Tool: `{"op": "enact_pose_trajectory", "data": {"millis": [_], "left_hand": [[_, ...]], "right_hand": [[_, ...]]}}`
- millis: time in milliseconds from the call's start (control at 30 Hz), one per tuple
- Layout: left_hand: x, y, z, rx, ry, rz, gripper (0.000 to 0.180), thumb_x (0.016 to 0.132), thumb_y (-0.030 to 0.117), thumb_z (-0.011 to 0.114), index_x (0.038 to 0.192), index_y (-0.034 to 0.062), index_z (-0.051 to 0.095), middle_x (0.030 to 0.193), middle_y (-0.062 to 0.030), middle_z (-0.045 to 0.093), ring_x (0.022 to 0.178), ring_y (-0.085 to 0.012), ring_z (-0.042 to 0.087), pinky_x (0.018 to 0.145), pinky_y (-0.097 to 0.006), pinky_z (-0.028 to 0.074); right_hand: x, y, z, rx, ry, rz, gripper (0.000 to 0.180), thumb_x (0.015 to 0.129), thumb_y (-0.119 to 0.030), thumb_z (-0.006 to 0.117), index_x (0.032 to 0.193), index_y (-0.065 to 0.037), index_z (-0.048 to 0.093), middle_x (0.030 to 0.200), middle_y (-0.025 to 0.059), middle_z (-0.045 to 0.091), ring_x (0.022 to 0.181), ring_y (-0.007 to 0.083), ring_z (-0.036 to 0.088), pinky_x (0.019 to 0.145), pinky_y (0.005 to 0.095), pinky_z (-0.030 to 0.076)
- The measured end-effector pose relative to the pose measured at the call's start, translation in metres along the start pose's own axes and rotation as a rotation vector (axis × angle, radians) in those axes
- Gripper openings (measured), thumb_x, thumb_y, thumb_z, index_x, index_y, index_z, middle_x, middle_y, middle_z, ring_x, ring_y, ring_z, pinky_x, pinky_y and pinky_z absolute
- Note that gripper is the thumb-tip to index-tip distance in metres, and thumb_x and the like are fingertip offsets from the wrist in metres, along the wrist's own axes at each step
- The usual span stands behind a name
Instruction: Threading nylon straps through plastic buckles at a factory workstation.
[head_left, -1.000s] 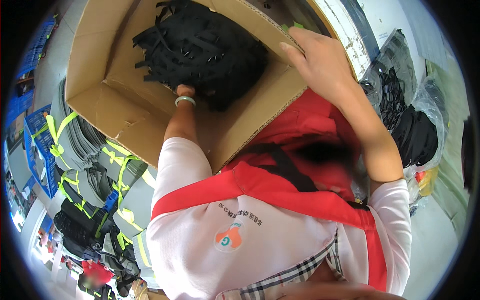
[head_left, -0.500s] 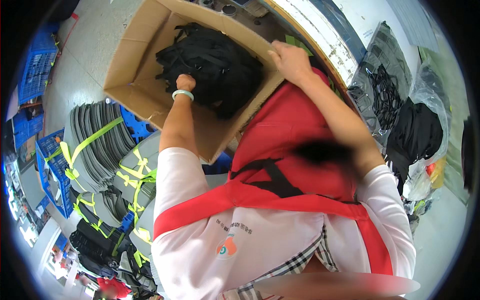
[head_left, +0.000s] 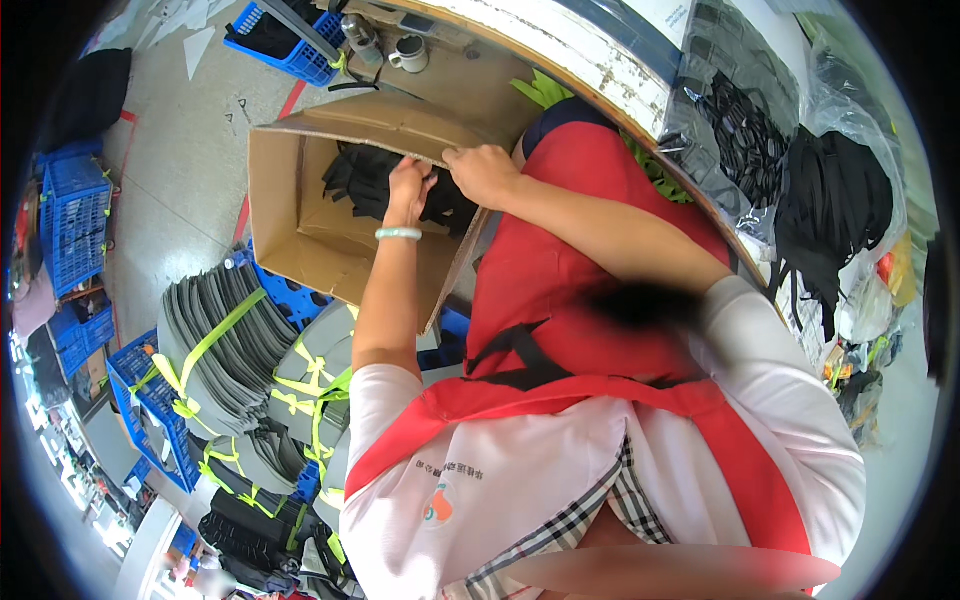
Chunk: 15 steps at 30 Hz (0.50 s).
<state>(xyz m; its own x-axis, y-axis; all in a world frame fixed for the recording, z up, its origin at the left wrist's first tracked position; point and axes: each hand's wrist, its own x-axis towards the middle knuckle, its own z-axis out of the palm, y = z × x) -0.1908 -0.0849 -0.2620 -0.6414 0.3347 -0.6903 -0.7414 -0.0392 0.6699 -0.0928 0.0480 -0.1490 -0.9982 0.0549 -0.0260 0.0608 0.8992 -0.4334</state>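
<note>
The cardboard box (head_left: 330,215) is steadied at its near rim by both hands: the left hand (head_left: 408,185) is closed over black straps (head_left: 375,180) inside, the right hand (head_left: 482,172) pinches the flap edge.

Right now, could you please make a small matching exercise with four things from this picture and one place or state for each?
Things:
1. cardboard box
2. black straps
3. pale bracelet
4. grey bundles

Places or states:
A. tied with yellow-green bands
B. on the left wrist
C. open, tipped on its side
D. inside the box

Pairs: 1-C, 2-D, 3-B, 4-A
</note>
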Motion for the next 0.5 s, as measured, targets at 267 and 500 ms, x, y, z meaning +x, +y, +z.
{"op": "enact_pose_trajectory", "data": {"millis": [267,500], "left_hand": [[-0.007,0.009,0.021,0.107,-0.013,0.106,0.025,0.089,0.005,0.058,0.111,-0.0062,0.059,0.098,-0.01,0.065,0.078,-0.0196,0.064,0.06,-0.032,0.053],[-0.031,0.002,0.021,0.217,-0.034,0.131,0.021,0.085,0.001,0.061,0.105,-0.006,0.062,0.09,-0.0088,0.065,0.071,-0.0156,0.062,0.055,-0.028,0.047]], "right_hand": [[-0.011,-0.015,0.002,0.016,-0.148,0.152,0.019,0.081,-0.009,0.052,0.098,-0.003,0.055,0.092,0.0209,0.065,0.087,0.038,0.065,0.074,0.0475,0.052],[-0.017,-0.013,0.007,0.049,-0.273,0.156,0.02,0.081,-0.007,0.051,0.1,-0.003,0.055,0.097,0.0182,0.066,0.092,0.0361,0.065,0.077,0.0463,0.053]]}}
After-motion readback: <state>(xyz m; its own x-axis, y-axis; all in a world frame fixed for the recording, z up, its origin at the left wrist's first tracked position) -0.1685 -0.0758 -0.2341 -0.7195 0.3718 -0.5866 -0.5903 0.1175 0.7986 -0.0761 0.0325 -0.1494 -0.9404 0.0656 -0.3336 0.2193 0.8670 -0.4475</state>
